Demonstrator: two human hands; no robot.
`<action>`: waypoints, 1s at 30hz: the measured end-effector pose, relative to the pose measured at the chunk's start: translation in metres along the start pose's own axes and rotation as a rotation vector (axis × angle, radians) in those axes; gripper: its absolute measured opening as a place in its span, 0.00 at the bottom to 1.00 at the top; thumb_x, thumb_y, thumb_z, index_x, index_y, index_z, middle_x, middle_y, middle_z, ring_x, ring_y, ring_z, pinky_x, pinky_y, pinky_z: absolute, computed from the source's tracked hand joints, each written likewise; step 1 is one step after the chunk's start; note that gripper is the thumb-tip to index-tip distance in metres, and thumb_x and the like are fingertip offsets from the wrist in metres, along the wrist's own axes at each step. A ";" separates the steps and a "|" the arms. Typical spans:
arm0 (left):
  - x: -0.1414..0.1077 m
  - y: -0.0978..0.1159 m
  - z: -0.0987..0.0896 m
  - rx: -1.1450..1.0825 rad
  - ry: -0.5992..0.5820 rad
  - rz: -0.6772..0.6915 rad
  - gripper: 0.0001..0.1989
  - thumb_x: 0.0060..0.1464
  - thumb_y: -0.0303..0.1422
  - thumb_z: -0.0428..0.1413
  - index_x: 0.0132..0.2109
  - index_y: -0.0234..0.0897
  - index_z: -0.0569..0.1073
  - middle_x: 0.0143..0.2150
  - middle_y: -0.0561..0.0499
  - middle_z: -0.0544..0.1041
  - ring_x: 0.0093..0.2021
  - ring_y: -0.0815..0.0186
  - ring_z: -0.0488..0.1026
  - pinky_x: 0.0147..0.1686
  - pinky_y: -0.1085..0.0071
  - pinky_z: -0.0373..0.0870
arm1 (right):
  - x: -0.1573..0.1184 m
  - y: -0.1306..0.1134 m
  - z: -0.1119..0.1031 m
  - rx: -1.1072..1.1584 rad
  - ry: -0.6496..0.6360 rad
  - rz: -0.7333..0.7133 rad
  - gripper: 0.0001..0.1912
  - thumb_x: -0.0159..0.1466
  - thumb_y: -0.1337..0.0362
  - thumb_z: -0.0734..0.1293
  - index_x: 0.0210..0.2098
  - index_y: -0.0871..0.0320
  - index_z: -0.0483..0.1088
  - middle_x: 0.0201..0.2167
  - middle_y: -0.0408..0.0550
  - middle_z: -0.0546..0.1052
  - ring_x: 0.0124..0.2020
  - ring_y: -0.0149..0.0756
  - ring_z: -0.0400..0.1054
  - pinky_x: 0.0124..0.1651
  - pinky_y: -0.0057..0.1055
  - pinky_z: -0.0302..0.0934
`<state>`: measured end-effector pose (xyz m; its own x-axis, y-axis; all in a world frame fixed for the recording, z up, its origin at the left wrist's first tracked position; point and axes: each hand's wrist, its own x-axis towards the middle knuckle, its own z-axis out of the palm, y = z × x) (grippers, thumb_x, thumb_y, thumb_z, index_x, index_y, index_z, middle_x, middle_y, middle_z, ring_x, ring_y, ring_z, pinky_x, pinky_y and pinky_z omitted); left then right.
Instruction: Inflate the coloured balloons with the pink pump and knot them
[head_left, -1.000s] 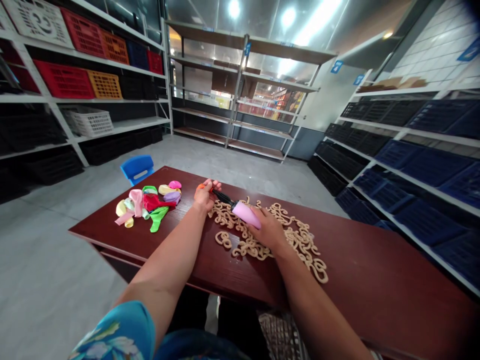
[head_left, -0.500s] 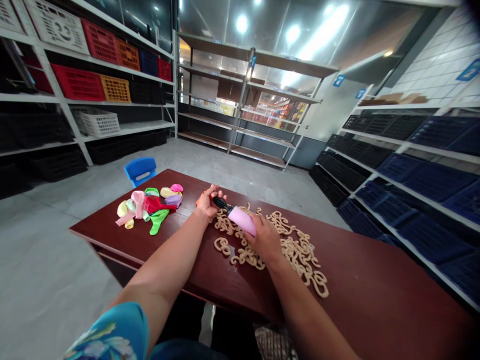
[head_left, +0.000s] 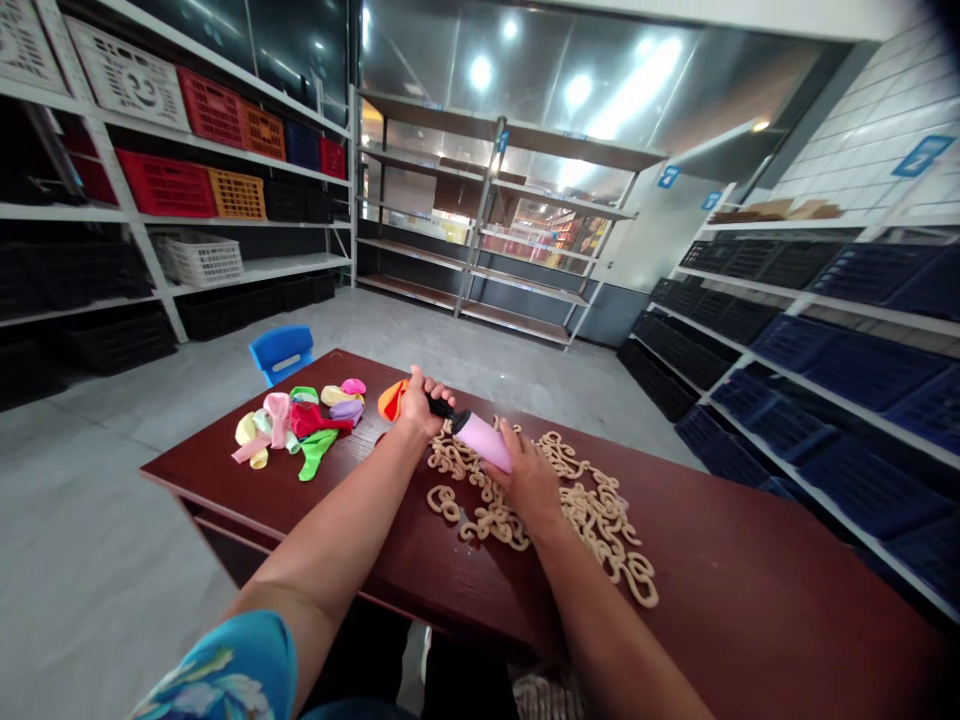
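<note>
A hand balloon pump [head_left: 481, 440] with a pink-purple barrel and a black front end lies tilted between my hands, over the table. My right hand [head_left: 532, 480] is wrapped round the rear of its barrel. Closed round the black nozzle end is my left hand [head_left: 424, 408], with the neck of an orange balloon [head_left: 391, 400] pinched there. The balloon's body sticks out to the left of the fingers, and the nozzle tip is hidden in the hand. Under and behind the pump spread many beige, curly ring-like pieces [head_left: 600, 520] of a material I cannot make out.
A pile of limp balloons [head_left: 315, 452] in several colours lies on the left of the dark red-brown table [head_left: 720, 560]. A blue chair [head_left: 281, 352] stands behind its far left edge. Shelves with crates [head_left: 169, 185] line the left; dark bins [head_left: 832, 400] fill the right.
The orange balloon now shows much more beyond my left hand, puffed out to the left. Less of the black pump part shows between my hands. The view has tilted up slightly.
</note>
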<state>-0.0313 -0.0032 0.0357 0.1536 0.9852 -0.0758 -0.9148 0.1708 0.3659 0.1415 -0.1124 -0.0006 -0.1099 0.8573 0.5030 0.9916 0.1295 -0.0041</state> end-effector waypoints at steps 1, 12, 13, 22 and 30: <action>-0.002 -0.001 0.006 0.001 -0.017 0.008 0.25 0.52 0.50 0.48 0.19 0.37 0.50 0.14 0.57 0.52 0.15 0.71 0.59 0.18 0.72 0.60 | 0.001 0.001 0.000 -0.006 0.008 0.017 0.37 0.57 0.53 0.64 0.61 0.54 0.48 0.46 0.54 0.69 0.43 0.43 0.63 0.44 0.36 0.57; 0.016 0.017 0.028 0.052 0.116 0.141 0.20 0.56 0.40 0.45 0.21 0.38 0.49 0.13 0.58 0.51 0.13 0.72 0.55 0.15 0.73 0.54 | 0.005 0.033 -0.003 -0.110 -0.101 0.249 0.14 0.53 0.59 0.67 0.37 0.55 0.62 0.37 0.48 0.70 0.40 0.39 0.64 0.34 0.30 0.54; 0.018 0.025 0.027 0.051 0.119 0.153 0.19 0.56 0.39 0.45 0.21 0.38 0.49 0.13 0.59 0.51 0.13 0.73 0.55 0.15 0.74 0.54 | 0.005 0.037 -0.004 -0.115 -0.115 0.264 0.15 0.52 0.59 0.68 0.36 0.55 0.62 0.37 0.48 0.70 0.40 0.40 0.64 0.34 0.30 0.53; 0.009 0.017 0.027 0.068 0.073 0.124 0.19 0.55 0.38 0.47 0.21 0.39 0.47 0.14 0.59 0.49 0.12 0.73 0.54 0.14 0.74 0.53 | 0.007 0.024 -0.003 -0.099 -0.115 0.199 0.13 0.53 0.61 0.66 0.36 0.55 0.60 0.34 0.48 0.71 0.36 0.39 0.66 0.31 0.29 0.51; -0.010 -0.022 0.042 0.134 -0.034 0.066 0.23 0.53 0.44 0.48 0.20 0.39 0.47 0.14 0.57 0.49 0.14 0.72 0.55 0.15 0.72 0.53 | 0.004 0.011 -0.001 -0.072 -0.048 0.198 0.12 0.56 0.56 0.62 0.37 0.56 0.61 0.31 0.48 0.71 0.32 0.38 0.66 0.29 0.29 0.49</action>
<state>0.0026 -0.0162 0.0673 0.1088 0.9939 -0.0171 -0.8658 0.1032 0.4896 0.1518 -0.1082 0.0018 0.0864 0.8855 0.4566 0.9963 -0.0785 -0.0364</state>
